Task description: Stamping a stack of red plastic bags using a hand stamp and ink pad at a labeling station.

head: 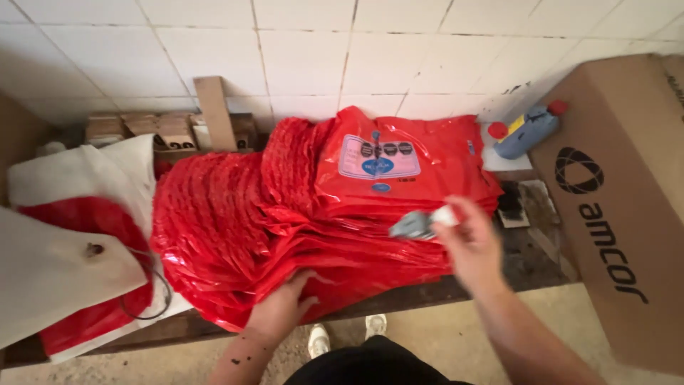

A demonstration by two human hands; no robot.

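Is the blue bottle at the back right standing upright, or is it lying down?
Lying down: the blue bottle rests on its side beside the cardboard box, its red cap at the upper right.

We reach our bare left forearm up from the bottom edge, and our left hand point(285, 303) lies palm down with fingers spread and thumb out to the right. Our right arm comes in from the lower right, slightly blurred. Our right hand point(472, 246) is raised, its fingers curled closed in a pinch grip.
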